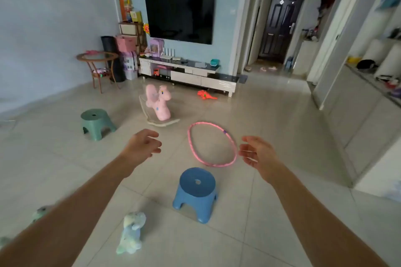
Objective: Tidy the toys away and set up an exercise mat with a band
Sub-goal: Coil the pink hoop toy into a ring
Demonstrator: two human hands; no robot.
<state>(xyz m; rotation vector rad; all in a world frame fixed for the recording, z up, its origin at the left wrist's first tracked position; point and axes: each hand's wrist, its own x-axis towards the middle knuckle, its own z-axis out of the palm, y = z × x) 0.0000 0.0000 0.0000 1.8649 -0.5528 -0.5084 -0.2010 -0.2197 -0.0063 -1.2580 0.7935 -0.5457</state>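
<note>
Both arms reach fwd over a glossy pale tiled floor (pixel 282 119), nothing held. Left hand (pixel 143 144) hangs w/ fingers loosely curled and slightly apart; right hand (pixel 258 154) likewise, fingers relaxed, spread a bit, palm facing in, overlapping the near-right edge of the hoop in this view; can't tell if they touch. The hoop (pixel 211 144) is a thin pink ring w/ a small purple joint, lying flat on the tiles. Just in front of it, nearer the camera, a blue stool (pixel 196 193): smooth moulded plastic, round seat w/ centre hole, stubby legs. A green stool (pixel 96 122) of the same shape sits well to the left. Between them, further back, a pink rocking horse (pixel 159 102), rounded, soft-looking body on cream curved rockers. Orange toy dinosaur (pixel 206 94), plastic, lies by the TV stand (pixel 195 73), a low white unit w/ dark glossy top. Flat black TV (pixel 180 16) on the blue wall above. Near bottom left, a fuzzy pastel plush toy (pixel 131 232), blue-green-white, on the tiles. Round wicker side table (pixel 97 65) w/ glass top at far left. No readable writing or labels.
</note>
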